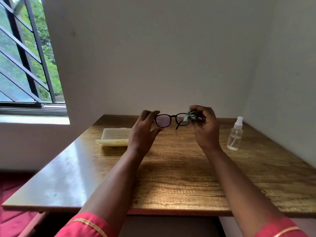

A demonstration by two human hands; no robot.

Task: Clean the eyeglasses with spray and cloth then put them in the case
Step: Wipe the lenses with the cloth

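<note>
The black-framed eyeglasses (171, 120) are held up in the air above the far half of the wooden table (188, 177), lenses facing the camera, between the person's two hands. The left lens shows a faint purple tint; one temple arm hangs down behind the bridge, its tip pointing toward the tabletop.

The left hand (145, 129) holds the frame at its left end: the fingers reach over the top corner of the rim while the thumb stretches out below the lens, so the frame sits pinched between them. The right hand (204, 127) has its fingers curled around a crumpled pale green cloth (190, 116), and the bunched cloth is pressed against the right lens, covering part of it. How the thumb lies behind the cloth cannot be told.

To the left of the left hand, an open cream-coloured eyeglass case (113, 139) lies on the table, its lid folded back toward the camera and its hollow facing up. To the right of the right hand, well apart from the glasses, a small clear spray bottle (235, 134) stands upright with its cap on, near the wall.

Both forearms reach out from red sleeves (89, 226) with gold trim at the bottom edge. A barred window (25, 57) with green foliage beyond fills the upper left.
</note>
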